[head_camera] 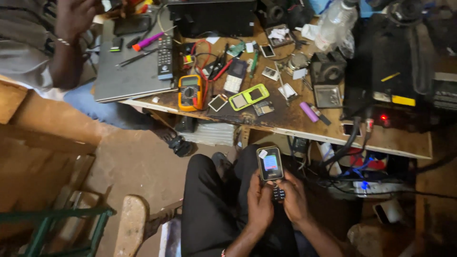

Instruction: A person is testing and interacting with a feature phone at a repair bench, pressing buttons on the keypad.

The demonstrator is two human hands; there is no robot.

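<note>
I hold a small keypad phone with a lit screen over my lap, below the workbench edge. My left hand wraps its lower left side, and my right hand grips the lower right, thumbs near the keypad. On the worn wooden workbench above lie a yellow multimeter with red leads, a lime-green phone shell and a grey keypad phone.
Another person sits at the upper left, arm raised beside a closed grey laptop carrying a remote control. A purple cylinder, a clear bottle and black equipment crowd the bench. Cables hang under it. A wooden stool stands lower left.
</note>
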